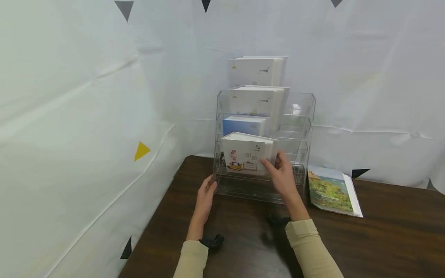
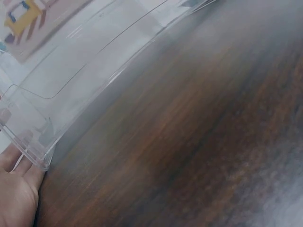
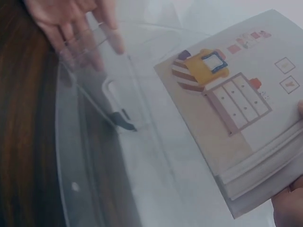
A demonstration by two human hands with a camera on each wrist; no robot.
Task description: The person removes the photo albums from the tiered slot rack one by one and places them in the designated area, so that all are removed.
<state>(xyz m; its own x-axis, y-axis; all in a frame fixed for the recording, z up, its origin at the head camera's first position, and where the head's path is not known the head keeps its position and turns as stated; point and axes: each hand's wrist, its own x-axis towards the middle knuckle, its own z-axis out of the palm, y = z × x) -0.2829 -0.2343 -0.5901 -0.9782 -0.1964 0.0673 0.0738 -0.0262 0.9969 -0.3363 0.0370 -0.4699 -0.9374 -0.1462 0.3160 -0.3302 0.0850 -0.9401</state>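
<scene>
My right hand (image 1: 282, 175) grips the right edge of a thick white book (image 1: 240, 156), its thumb on the front cover. Small drawings of a yellow chair and a drawer chest show on that cover in the right wrist view. The book stands upright, tilted slightly, at the lowest front tier of a clear acrylic rack (image 1: 257, 193). At the rack's lower left side, my left hand (image 1: 205, 197) touches the clear panel. Its fingers (image 3: 87, 45) look extended through the plastic in the right wrist view.
Behind the held book, the rack's tiers bear a blue book (image 1: 240, 125) and two more white books, one (image 1: 248, 101) below the other (image 1: 252, 71). A landscape-covered book (image 1: 330, 191) lies right of the rack on the dark wooden table (image 1: 389, 231). White sheeting (image 1: 104, 116) hangs left and behind.
</scene>
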